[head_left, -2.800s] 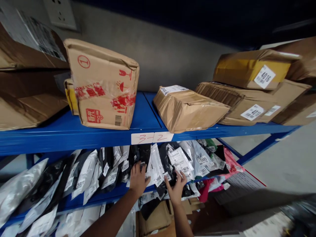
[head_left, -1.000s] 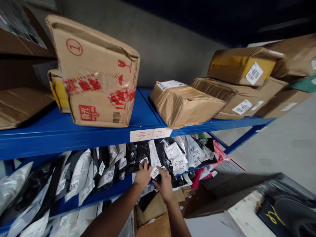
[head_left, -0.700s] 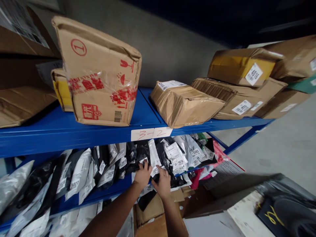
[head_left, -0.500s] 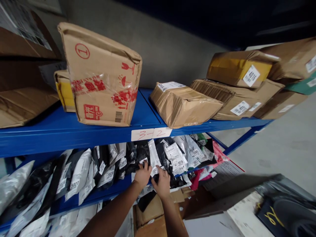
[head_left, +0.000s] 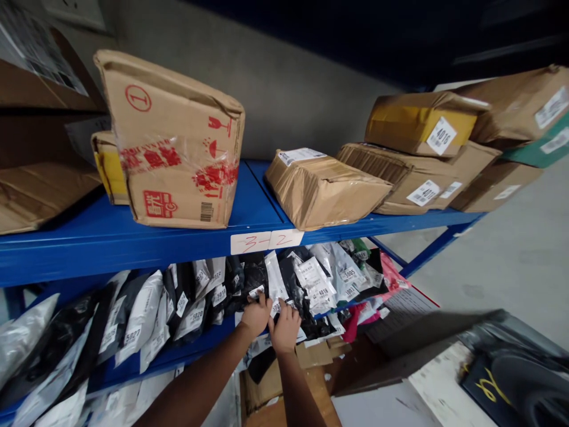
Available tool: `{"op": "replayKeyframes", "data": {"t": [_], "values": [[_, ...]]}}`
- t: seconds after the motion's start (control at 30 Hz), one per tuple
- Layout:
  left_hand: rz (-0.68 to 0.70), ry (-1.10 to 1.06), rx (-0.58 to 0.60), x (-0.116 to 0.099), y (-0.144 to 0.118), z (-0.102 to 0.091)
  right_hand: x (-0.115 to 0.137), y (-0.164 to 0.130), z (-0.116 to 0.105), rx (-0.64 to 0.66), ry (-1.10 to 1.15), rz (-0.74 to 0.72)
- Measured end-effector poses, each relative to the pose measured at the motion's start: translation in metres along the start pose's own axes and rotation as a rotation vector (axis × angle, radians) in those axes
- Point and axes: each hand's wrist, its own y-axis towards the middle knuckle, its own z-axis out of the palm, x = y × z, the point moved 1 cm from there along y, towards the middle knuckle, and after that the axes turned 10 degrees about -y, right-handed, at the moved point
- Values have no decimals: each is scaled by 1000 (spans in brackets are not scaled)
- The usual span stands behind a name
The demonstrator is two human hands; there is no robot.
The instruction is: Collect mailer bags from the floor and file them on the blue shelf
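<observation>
Below the "3-2" shelf label [head_left: 267, 241], the right hand [head_left: 285, 331] has moved in close beside the left hand [head_left: 256, 316], bringing both to the lower end of one white polybag mailer [head_left: 276, 277]. Fingers are bent; whether they clamp it, I cannot tell.

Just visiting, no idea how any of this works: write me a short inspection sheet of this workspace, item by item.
Surface: blue upper shelf, with a lower shelf beneath.
Job's things: narrow white parcel among tightly packed bagged parcels on the lower shelf.
Clutter: cartons on the upper shelf, some stacked toward the right.
Hands: left hand and right hand close together at the white parcel's lower end; grip unclear.
Cables: nothing seen.
Surroundings: grey wall behind, socket at top left.
</observation>
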Motion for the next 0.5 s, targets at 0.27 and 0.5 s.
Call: {"op": "replayKeyframes", "data": {"t": [0.27,0.5], "values": [[52,-13,11,11,3,-3,-8,-6,-9,-56,97,22],[78,-22,52,11,0,-9,-18,4,-36,-104,226,-260]]}}
